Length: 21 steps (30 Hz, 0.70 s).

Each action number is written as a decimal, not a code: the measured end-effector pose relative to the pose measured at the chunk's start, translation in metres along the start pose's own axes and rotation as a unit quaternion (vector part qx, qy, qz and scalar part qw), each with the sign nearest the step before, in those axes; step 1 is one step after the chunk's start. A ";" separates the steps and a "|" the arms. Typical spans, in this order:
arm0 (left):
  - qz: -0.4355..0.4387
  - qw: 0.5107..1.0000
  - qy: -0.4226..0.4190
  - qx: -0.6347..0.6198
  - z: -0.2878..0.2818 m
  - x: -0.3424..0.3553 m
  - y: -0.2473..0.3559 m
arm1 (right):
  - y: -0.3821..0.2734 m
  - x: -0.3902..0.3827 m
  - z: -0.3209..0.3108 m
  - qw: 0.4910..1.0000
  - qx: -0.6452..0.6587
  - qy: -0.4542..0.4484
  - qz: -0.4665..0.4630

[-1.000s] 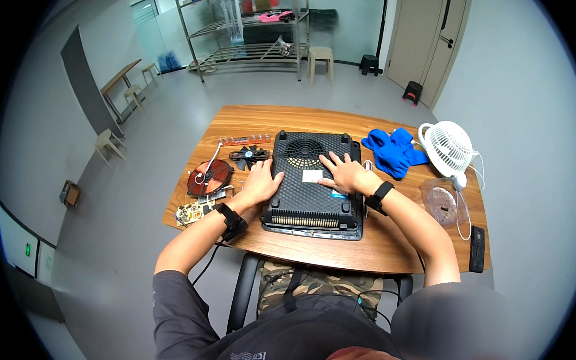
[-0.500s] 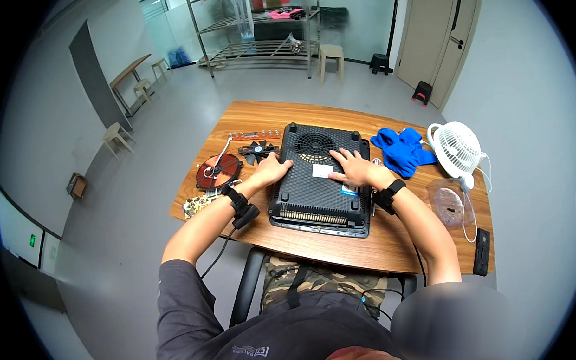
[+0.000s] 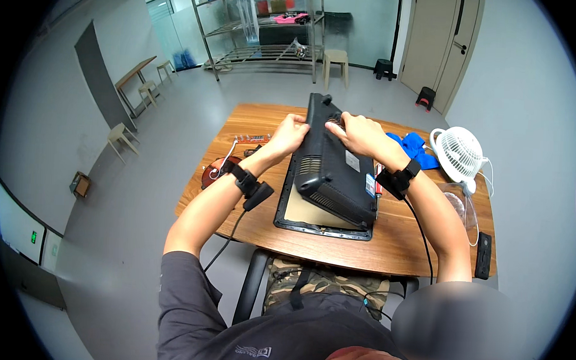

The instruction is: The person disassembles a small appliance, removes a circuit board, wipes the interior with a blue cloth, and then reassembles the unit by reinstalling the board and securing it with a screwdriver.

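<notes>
A black plastic vented housing, like an induction cooker's bottom shell (image 3: 335, 178), stands tilted over the table with its left side raised. My left hand (image 3: 289, 137) grips its raised left edge, thumb and fingers closed on it. Across the shell's far part, my right hand (image 3: 364, 136) holds it with the fingers curled over the vent area. Beneath lies a black-framed panel (image 3: 299, 209) with a beige inner face, partly covered by the shell. Beside my left forearm are a red-brown round coil (image 3: 213, 172), partly hidden, and a narrow red circuit board (image 3: 254, 139).
To the right lie a blue cloth (image 3: 419, 151), a white fan (image 3: 460, 151) with its cord, a clear plastic bag (image 3: 469, 215) and a black oblong device (image 3: 483, 255). A red tool-like item (image 3: 379, 183) sits by the shell. A metal rack (image 3: 260, 55) stands beyond the wooden table (image 3: 248, 223).
The shell lay flat on the panel with both hands on it. Its left side has come up, uncovering the beige panel; both hands have moved up and farther away with it.
</notes>
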<state>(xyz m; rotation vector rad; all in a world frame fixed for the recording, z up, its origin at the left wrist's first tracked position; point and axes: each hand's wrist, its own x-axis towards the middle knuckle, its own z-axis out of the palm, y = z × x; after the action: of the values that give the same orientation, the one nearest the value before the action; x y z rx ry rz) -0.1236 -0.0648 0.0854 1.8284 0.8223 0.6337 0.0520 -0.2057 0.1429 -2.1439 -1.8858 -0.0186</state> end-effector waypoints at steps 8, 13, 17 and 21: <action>0.034 0.966 -0.085 -0.242 0.051 0.008 0.066 | 0.002 0.002 -0.045 0.993 -0.007 -0.001 0.116; 0.051 0.941 -0.152 -0.297 0.071 0.010 0.079 | 0.022 -0.006 -0.073 0.985 -0.059 -0.058 0.150; 0.093 0.953 -0.132 -0.255 0.088 0.004 0.078 | 0.050 -0.005 -0.078 0.979 -0.075 -0.115 0.153; 0.145 0.984 -0.055 0.091 0.100 0.021 0.001 | 0.071 -0.009 -0.076 0.982 -0.039 -0.113 0.147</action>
<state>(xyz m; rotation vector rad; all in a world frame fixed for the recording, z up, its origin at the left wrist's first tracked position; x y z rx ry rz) -0.0371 -0.1062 0.0504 2.1543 0.5594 0.6508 0.1334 -0.2386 0.2000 -2.5523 -1.6819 0.2233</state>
